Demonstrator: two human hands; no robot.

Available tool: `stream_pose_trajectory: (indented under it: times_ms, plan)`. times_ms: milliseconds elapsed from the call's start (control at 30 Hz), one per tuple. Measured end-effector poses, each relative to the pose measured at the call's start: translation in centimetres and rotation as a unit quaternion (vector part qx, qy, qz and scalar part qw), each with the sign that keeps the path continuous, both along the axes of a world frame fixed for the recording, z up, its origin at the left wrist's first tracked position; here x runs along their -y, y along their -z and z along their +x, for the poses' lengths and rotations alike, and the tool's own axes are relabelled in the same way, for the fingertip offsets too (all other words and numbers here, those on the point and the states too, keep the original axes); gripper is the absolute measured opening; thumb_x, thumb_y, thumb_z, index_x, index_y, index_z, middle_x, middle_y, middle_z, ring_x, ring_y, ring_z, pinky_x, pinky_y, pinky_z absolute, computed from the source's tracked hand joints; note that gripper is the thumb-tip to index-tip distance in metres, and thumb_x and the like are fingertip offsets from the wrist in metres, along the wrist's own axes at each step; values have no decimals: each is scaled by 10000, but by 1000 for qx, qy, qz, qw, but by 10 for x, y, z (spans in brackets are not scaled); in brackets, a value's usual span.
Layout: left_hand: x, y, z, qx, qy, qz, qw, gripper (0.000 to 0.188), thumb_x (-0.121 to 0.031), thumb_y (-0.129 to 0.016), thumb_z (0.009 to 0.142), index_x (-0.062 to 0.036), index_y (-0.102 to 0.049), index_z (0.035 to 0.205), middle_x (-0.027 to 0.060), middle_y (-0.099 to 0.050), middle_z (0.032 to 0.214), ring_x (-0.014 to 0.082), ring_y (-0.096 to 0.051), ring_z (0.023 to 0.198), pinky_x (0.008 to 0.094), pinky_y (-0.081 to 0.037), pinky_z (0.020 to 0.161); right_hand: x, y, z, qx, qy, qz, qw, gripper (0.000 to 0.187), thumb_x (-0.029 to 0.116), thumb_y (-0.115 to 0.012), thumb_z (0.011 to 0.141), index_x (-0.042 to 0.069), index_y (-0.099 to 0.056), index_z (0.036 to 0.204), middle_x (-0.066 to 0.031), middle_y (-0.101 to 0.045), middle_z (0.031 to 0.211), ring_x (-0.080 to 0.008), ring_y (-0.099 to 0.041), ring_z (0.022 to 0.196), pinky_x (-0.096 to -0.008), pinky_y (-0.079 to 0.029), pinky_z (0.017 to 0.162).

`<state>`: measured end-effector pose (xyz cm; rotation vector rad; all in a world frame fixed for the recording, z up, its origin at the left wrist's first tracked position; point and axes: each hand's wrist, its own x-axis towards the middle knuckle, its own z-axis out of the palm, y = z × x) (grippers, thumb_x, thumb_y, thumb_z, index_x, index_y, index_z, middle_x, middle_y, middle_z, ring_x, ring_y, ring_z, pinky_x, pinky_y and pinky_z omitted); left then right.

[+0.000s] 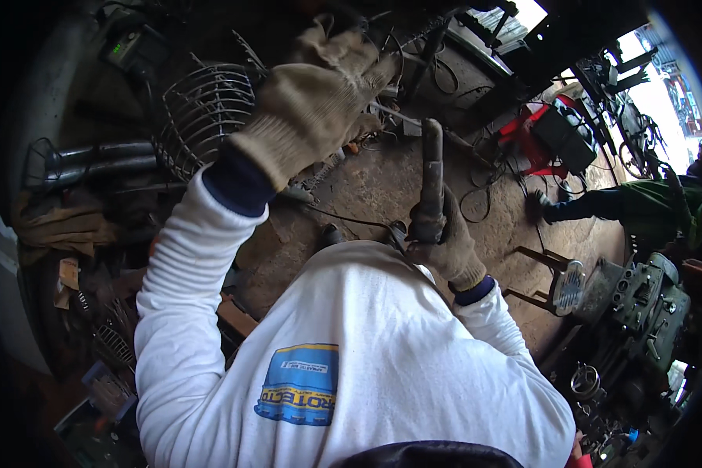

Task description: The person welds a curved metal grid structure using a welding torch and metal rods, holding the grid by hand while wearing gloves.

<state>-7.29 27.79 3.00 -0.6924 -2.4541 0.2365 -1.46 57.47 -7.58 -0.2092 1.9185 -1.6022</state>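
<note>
My left hand (320, 101), in a tan knit work glove, is raised at the upper middle with its fingers apart. I see nothing held in it. Below and to its right, my gloved right hand (454, 246) is closed around a thick, dark, worn welding electrode holder (432, 168), which points away from me. A thin pale rod (398, 115) slants from near the holder's tip toward my left hand; whether it is clamped there I cannot tell. Beside my left wrist stands a curved metal-bar cage (204, 109), partly hidden by the glove.
Cables (480, 199) lie on the brown floor (359, 187). At the right are a red plastic chair (532, 132), a small stool (568, 287), a green-grey machine (643, 308) and another person's leg (589, 207). Metal tubes (105, 160) and a lit-display box (132, 48) lie left.
</note>
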Motion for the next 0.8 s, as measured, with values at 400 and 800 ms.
stream_pose_trajectory:
  times_ms: [400, 800]
  plan:
    - [-20, 35, 24, 124, 11, 155, 980, 191, -146, -603, 905, -120, -630, 1093, 84, -675, 834, 266, -707, 790, 372, -585, 685, -15, -11, 7, 18, 57, -65, 996, 917, 76, -819, 604, 33, -408, 1423, -53, -608, 1033, -149, -604, 870, -325, -532, 809]
    - [-42, 17, 46, 172, -74, 173, 967, 252, -187, -658, 875, -120, -626, 1116, 88, -693, 871, 265, -710, 801, 380, -574, 644, -18, -17, 8, 89, 40, -198, 975, 750, -88, -723, 645, 70, -436, 1320, -30, -554, 948, -88, -547, 772, -267, -511, 625]
